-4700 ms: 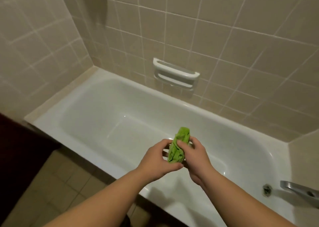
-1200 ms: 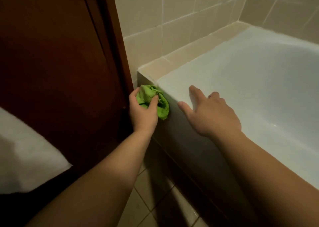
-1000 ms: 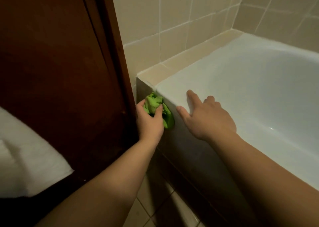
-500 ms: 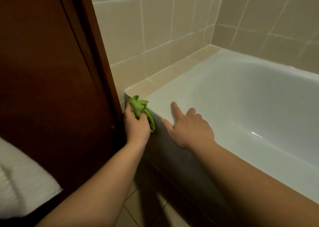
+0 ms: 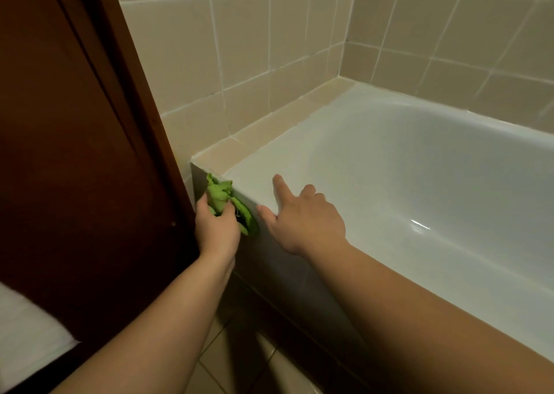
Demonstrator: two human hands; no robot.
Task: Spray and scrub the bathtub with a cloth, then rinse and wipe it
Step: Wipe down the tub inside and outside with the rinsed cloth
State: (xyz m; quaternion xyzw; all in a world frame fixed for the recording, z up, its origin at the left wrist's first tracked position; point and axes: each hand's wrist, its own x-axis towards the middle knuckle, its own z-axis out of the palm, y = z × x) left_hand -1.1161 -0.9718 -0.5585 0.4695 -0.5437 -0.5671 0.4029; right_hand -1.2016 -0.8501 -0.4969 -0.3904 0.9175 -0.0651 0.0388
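Observation:
The white bathtub (image 5: 389, 166) fills the right half of the view, seen from its near left corner. My left hand (image 5: 216, 228) grips a crumpled green cloth (image 5: 223, 200) and holds it against the tub's outer front panel, just below the corner of the rim. My right hand (image 5: 302, 218) rests on the front rim beside it, index finger and thumb stretched out flat, the other fingers bent over the edge. No spray bottle or tap is in view.
A dark brown wooden door (image 5: 75, 154) stands close on the left, almost touching the tub's corner. Beige wall tiles (image 5: 239, 49) and a tiled ledge (image 5: 269, 127) border the tub. A white towel (image 5: 27, 327) shows at lower left. Floor tiles (image 5: 227, 360) lie below.
Earlier both hands held the cloth over the tub's middle. In the last second the left hand has rubbed the cloth up and down at the tub's front corner while the right hand stayed on the rim.

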